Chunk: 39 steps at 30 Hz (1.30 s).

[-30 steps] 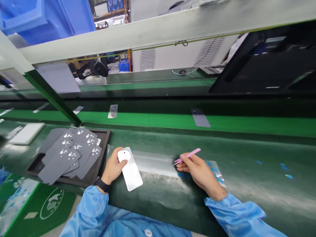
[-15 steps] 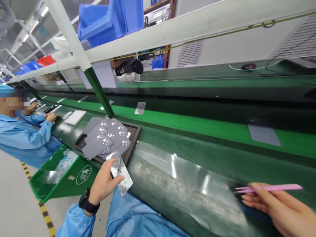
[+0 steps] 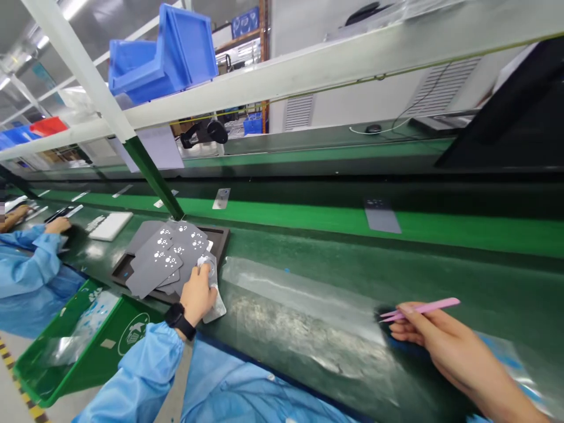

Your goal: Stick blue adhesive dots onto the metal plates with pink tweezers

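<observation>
The silver plate point(image 3: 215, 304) is a flat, round-cornered panel with a shiny face, and a ring-shaped patch shows near its upper end, partly under the fingers. The left hand point(image 3: 196, 295) is closed around that upper end, with the lower end sticking out past the palm toward the right. Half a second earlier, hand and plate sat just beyond the black tray's corner; now they are over the corner of the black tray point(image 3: 222, 235), against the gray punched sheets point(image 3: 154, 264) piled there. The right hand point(image 3: 434, 335) has come further into view across the green counter point(image 3: 440, 264), its fingers curled and pinching the pink tweezers point(image 3: 420, 309), which now slant upward instead of lying nearly level. A clear plastic film point(image 3: 295, 294) lies on the counter between the hands. At far left, a co-worker's hand point(image 3: 57, 225) rests near the white pad point(image 3: 110, 226).
</observation>
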Available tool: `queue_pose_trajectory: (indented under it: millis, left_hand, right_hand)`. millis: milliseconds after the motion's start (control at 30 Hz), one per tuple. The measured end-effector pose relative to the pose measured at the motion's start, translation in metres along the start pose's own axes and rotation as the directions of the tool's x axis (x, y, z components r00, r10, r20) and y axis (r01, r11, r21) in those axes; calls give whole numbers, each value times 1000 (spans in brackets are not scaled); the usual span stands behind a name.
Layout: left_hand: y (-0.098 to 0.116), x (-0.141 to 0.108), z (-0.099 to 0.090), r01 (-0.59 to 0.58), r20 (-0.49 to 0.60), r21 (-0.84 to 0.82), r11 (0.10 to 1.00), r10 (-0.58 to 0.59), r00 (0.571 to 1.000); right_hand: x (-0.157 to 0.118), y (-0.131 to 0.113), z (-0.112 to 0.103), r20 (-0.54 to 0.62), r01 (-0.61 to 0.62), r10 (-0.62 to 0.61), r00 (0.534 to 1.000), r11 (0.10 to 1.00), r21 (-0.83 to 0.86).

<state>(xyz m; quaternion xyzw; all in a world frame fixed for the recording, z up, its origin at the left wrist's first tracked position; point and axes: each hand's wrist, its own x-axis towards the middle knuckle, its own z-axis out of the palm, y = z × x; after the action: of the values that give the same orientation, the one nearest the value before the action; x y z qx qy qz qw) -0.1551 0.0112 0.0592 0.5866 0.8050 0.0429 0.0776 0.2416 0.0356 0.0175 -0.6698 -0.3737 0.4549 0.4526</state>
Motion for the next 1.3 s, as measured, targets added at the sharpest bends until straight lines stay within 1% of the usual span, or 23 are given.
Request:
queue_pose_trajectory:
  millis: [100,167,233,300,400,500,567,667,733,800,867,1000,1067,1133,1200,1267,1300]
  left_hand:
    - [-1,5,-4,-23,-31,4,1000,23,999]
    - [-3,7,-11,-40,-71,-1,999,40,997]
    - [-7,8,-22,-56,-111,-7,998,55,992]
    - [-10,9,-34,-58,-145,-24,998,54,988]
    - [-13,10,-51,-21,-180,-88,996,5,984]
    - [-12,10,-63,6,-205,-147,989,-36,978]
    - [-11,9,-67,15,-223,-167,986,-52,974]
    - [-11,9,-71,29,-243,-164,986,-69,968]
    - [-10,10,-71,30,-254,-152,988,-69,965]
    - [-11,10,-68,29,-241,-155,987,-67,968]
    - [-11,10,-62,24,-207,-162,986,-58,977]
    - [-13,11,-42,-5,-156,-153,988,-19,988]
    - [-14,12,-32,-18,-149,-168,986,-8,989]
    - [-14,11,-24,-31,-157,-209,977,-2,988]
    - [-13,7,-21,-38,-163,-278,960,-8,987]
    - [-11,2,-22,-33,-150,-372,928,-25,988]
    - [-8,-1,-24,-27,-127,-430,902,-30,991]
  right_hand:
    - [0,1,-8,39,-95,93,995,993,65]
    - [0,2,-10,31,-99,97,995,992,75]
    - [-1,2,-6,61,-92,87,994,992,81]
    - [-3,0,5,116,-84,75,990,994,72]
    - [-7,-4,35,204,-48,44,978,999,13]
    - [-10,-10,76,273,23,-19,962,1000,-13]
    - [-11,-12,106,284,63,-63,957,998,7]
    - [-8,-16,150,257,113,-111,960,994,8]
    - [-5,-18,172,240,158,-155,958,987,7]
    - [-3,-21,186,247,187,-186,951,982,17]
    - [-1,-24,188,299,194,-197,934,980,39]
    - [3,-32,179,451,179,-199,870,980,88]
    - [4,-34,180,478,167,-198,856,980,106]
    - [4,-33,189,463,156,-195,865,980,120]
    - [2,-31,197,435,138,-183,882,981,134]
    - [2,-28,198,414,121,-171,894,982,146]
    - [4,-27,193,405,116,-169,898,982,150]
